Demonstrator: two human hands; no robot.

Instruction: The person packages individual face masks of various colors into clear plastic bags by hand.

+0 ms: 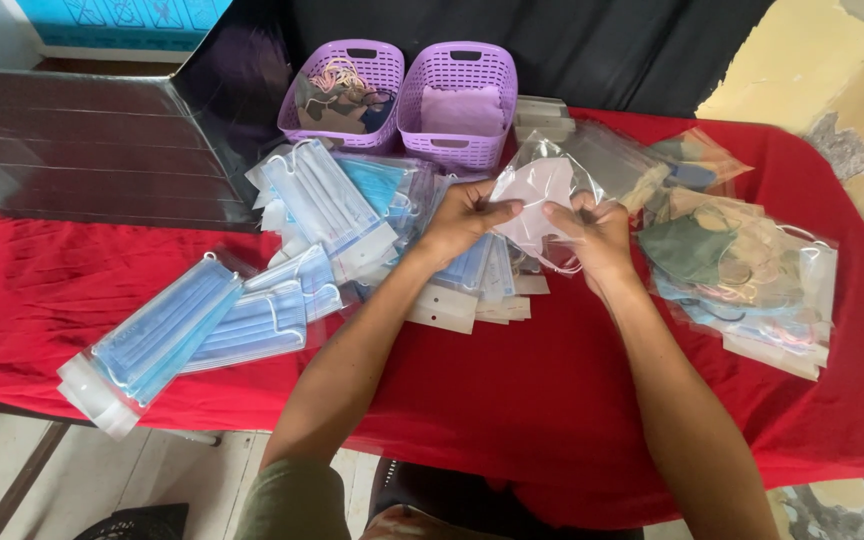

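Observation:
Both hands hold a pale pink face mask [535,188] inside a clear plastic sleeve above the middle of a red-covered table [512,390]. My left hand [464,215] grips the sleeve's left side, with fingers pinching its edge. My right hand [592,232] grips the right side, fingers curled on the sleeve. Thin ear loops hang below the mask between the hands.
Packs of blue surgical masks [167,335] lie scattered at the left and centre. Bagged cloth masks, one green [687,247], pile at the right. Two purple baskets [457,95] stand at the back, the left one [344,90] holding masks. A dark board [82,140] lies at back left.

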